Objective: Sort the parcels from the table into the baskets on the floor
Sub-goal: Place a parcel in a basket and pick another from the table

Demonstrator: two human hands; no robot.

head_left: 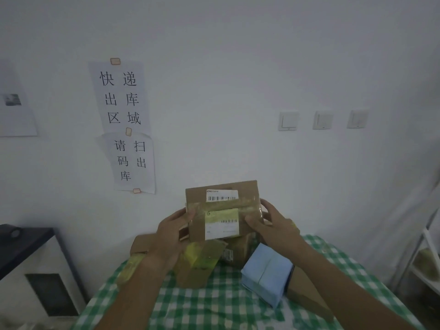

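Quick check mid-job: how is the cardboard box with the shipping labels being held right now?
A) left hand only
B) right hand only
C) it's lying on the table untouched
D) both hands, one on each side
D: the left hand grips the left edge of the cardboard box and the right hand grips its right edge, lifted above the other parcels on the table.

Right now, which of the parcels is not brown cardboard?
The light blue parcel, lying on the checked tablecloth under the right forearm. All other parcels, including the brown box held by both hands, are brown cardboard.
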